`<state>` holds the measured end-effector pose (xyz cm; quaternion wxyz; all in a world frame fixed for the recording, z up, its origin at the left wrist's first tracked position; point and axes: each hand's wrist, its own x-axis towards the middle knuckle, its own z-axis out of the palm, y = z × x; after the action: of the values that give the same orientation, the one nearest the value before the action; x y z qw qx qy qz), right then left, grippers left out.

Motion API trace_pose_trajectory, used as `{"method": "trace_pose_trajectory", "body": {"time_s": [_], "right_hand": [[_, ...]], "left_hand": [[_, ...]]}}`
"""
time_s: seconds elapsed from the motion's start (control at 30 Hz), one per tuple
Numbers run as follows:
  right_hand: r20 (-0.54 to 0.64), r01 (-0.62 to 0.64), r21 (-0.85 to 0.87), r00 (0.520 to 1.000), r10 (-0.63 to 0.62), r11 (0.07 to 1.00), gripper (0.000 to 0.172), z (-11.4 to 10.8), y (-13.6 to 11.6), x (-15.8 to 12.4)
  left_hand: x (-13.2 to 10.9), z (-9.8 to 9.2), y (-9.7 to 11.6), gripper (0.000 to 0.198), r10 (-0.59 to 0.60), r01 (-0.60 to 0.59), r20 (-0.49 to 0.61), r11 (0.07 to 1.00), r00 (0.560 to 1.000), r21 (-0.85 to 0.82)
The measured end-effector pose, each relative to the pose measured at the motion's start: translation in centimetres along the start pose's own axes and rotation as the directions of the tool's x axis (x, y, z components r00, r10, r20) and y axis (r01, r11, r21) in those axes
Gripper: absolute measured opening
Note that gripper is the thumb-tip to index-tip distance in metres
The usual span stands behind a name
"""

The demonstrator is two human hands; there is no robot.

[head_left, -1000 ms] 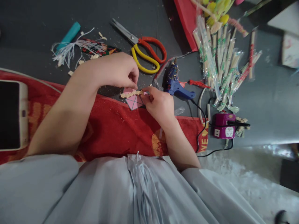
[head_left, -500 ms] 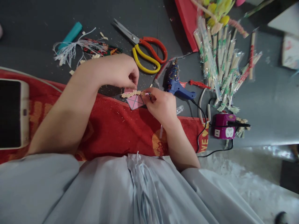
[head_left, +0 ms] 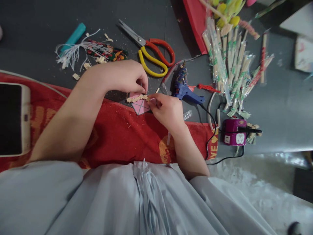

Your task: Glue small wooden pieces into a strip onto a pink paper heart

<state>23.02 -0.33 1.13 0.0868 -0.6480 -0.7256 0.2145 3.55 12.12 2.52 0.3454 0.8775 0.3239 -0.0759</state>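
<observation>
A pink card [head_left: 140,108] with dark crossing lines lies at the table's near edge, partly over the red cloth. Across its upper part runs a bumpy beige strip [head_left: 137,98] made of small pieces. My right hand [head_left: 169,110] is closed at the right side, thumb and forefinger pinching the card beside the strip's end. Just above the strip, my left hand [head_left: 130,77] has its fingers curled and tips together; whatever they hold is hidden. Beyond the hands lie scissors [head_left: 149,52] with red and yellow handles. A blue glue gun [head_left: 184,88] rests right of my right hand.
Wrapped sticks [head_left: 230,62] lie in a pile at the right, near a purple power adapter [head_left: 235,132] with black cables. White threads [head_left: 73,52] and a teal roll [head_left: 74,36] are at the far left. A phone [head_left: 25,119] sits on the red cloth [head_left: 117,137].
My left hand has shifted slightly right and nearer me, still just above the beige strip. The right hand has moved a little left; the card stays nearly in place.
</observation>
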Motion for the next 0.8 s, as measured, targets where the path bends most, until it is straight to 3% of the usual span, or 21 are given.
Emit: {"method": "trace_pose_trajectory", "body": {"time_s": [0.2, 0.3, 0.47, 0.8], "right_hand": [[-0.003, -0.002, -0.003, 1.0, 0.002, 1.0, 0.031, 0.0, -0.1, 0.0], [0.004, -0.016, -0.006, 1.0, 0.016, 1.0, 0.03, -0.1, -0.1, 0.0], [0.01, -0.009, -0.003, 1.0, 0.009, 1.0, 0.03, -0.1, -0.1, -0.1], [0.037, 0.013, -0.037, 0.999, -0.012, 0.999, 0.03, -0.5, -0.4, -0.4]], "left_hand": [[0.0, 0.3, -0.7, 0.038, 0.006, -0.006, 0.005, 1.0, 1.0, -0.018], [-0.1, -0.1, 0.1, 0.038, 0.006, -0.006, -0.005, 1.0, 1.0, -0.004], [-0.2, -0.7, 1.6, 0.032, -0.112, 0.112, 0.011, 0.994, 0.994, 0.014], [-0.1, -0.4, 0.4, 0.03, -0.043, 0.044, 0.036, 0.998, 0.998, -0.04]]}}
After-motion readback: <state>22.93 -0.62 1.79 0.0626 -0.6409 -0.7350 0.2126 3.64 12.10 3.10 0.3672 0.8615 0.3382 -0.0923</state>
